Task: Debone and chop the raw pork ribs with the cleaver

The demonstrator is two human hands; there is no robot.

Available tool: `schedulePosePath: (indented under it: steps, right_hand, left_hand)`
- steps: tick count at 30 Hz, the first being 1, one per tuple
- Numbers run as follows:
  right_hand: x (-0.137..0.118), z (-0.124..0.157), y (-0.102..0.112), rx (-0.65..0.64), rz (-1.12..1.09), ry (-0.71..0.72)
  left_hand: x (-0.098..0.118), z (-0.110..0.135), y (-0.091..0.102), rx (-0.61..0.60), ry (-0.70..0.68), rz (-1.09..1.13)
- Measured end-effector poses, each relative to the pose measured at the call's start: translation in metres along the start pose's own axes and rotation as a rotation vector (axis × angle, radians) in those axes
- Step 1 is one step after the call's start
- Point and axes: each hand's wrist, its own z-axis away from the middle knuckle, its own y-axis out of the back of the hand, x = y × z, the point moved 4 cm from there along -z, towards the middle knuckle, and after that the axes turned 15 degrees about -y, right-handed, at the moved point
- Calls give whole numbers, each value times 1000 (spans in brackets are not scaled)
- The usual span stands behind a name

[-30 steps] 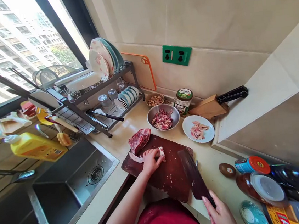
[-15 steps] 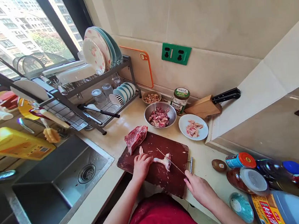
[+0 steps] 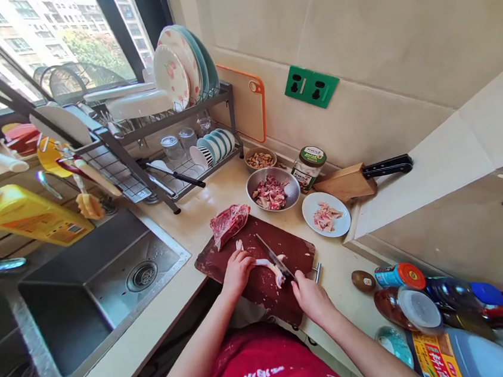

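Note:
A dark red cutting board point(image 3: 294, 250) lies on the counter in front of me. My left hand point(image 3: 237, 269) presses down on a pale strip of meat point(image 3: 269, 266) in the middle of the board, fingers curled over it. My right hand point(image 3: 308, 295) is closed round the handle of a cleaver point(image 3: 273, 257), whose blade rests edge-down on the strip just right of my left fingers. A large red slab of meat point(image 3: 229, 223) sits at the board's far left corner.
Behind the board stand a steel bowl of cut red meat point(image 3: 273, 190), a white plate of pale scraps point(image 3: 326, 215), a small bowl point(image 3: 260, 159), a jar point(image 3: 308, 166) and a wooden knife block point(image 3: 349, 182). A sink point(image 3: 96, 295) lies left, a dish rack point(image 3: 165, 137) behind it, bottles point(image 3: 430, 307) right.
My right hand brought the cleaver from the board's near right edge onto the meat strip. My left hand slid back along the strip and holds its left end.

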Motion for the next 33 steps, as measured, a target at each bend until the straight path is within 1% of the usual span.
schedulePosePath:
  steps: [2, 5, 9, 12, 16, 18, 19, 21, 24, 26, 27, 29, 33]
  right_hand:
    - [-2, -9, -15, -13, 17, -13]
    - [0, -13, -21, -27, 25, -28]
    - [10, -11, -16, -42, -3, -12]
    - [22, -10, -12, -37, -40, -4]
    - [45, -4, -4, 41, -194, -22]
    - [56, 3, 0, 96, -308, -49]
    - [62, 7, 1, 118, -364, -70]
    - [71, 17, -1, 143, -465, -126]
    - [79, 32, -11, 119, -576, -214]
    - [81, 42, -20, 95, -628, -249]
    - [81, 47, -25, 87, -647, -261]
    - [81, 55, -33, 79, -682, -277]
    - [81, 64, -44, 76, -727, -286]
  left_hand:
    - [1, -2, 1, -33, -7, 5]
    - [1, -6, 1, -81, -17, 3]
    - [2, -10, 4, -136, -9, -19]
    - [3, -7, 12, -200, 17, -74]
    - [-2, 0, 35, -269, 121, -171]
    - [0, -7, 42, -284, 148, -186]
    - [4, -15, 41, -298, 133, -168]
    - [18, -37, 29, -340, 43, -77]
    - [42, -70, -5, -412, -113, 117]
    - [51, -83, -27, -435, -114, 213]
    - [51, -85, -35, -429, -83, 243]
    - [49, -84, -46, -389, -26, 295]
    - [40, -73, -47, -306, -18, 416]
